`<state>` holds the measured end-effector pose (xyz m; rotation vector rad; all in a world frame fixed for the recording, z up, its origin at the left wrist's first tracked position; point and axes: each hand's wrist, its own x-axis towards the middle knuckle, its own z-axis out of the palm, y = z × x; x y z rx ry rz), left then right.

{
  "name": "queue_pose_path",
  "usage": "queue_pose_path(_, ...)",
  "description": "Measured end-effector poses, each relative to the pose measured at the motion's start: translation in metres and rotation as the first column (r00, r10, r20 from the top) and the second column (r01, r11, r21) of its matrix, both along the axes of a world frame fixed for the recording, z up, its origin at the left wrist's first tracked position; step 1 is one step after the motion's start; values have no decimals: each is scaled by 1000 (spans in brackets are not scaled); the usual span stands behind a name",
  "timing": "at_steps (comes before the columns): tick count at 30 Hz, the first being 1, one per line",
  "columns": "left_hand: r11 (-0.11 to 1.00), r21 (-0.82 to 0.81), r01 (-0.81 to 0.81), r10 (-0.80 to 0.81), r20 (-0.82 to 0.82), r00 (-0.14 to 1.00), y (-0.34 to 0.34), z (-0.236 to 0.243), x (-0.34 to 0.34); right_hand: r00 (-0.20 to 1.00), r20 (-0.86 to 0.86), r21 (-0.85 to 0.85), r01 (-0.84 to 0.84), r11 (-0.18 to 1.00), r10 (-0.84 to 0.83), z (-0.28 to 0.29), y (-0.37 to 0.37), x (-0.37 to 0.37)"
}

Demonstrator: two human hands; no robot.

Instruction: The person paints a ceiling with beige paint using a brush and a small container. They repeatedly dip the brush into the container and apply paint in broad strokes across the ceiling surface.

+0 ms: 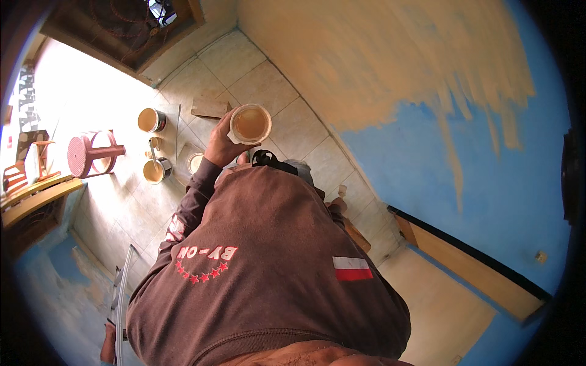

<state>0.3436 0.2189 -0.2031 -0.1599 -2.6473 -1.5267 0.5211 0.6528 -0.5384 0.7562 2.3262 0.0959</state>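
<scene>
My left hand (pixel 221 141) grips a round translucent cup (pixel 249 125) with light brown liquid in it, held out above the tiled floor (pixel 271 91). My right hand (pixel 336 205) is low at my right side, mostly behind my body, and its fingers cannot be made out. Below and left of the cup, a round container (pixel 196 163) stands on the floor, partly behind my arm. Farther left stand two paint pails (pixel 148 120) with beige contents, the nearer one (pixel 157 175) with a long handle leaning out of it.
A red plastic stool (pixel 90 155) and wooden chairs (pixel 30 165) are at the left. Flat boards (pixel 207 108) lie near the doorway. The right wall (pixel 458 152) is blue, roughly covered in beige paint. Another person's arm (pixel 108 341) shows at lower left beside a metal ladder-like rail (pixel 122 287).
</scene>
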Motion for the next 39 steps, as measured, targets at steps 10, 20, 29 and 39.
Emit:
queue_pose_path(10,999,38,-16,14,50,999,-12,-18,5,352,-687,-292,667,685,-636,-102,117,1)
queue_pose_path(20,994,-54,99,-98,27,995,-3,-8,1,261,-516,-480,701,527,-816,-30,4,15)
queue_pose_path(29,975,-67,212,-212,1,977,4,-8,-6,998,63,82,23,996,-28,4,-45,58)
queue_pose_path(39,976,-78,204,-208,-56,976,16,-5,-17,994,59,-41,92,995,-90,-6,-25,52)
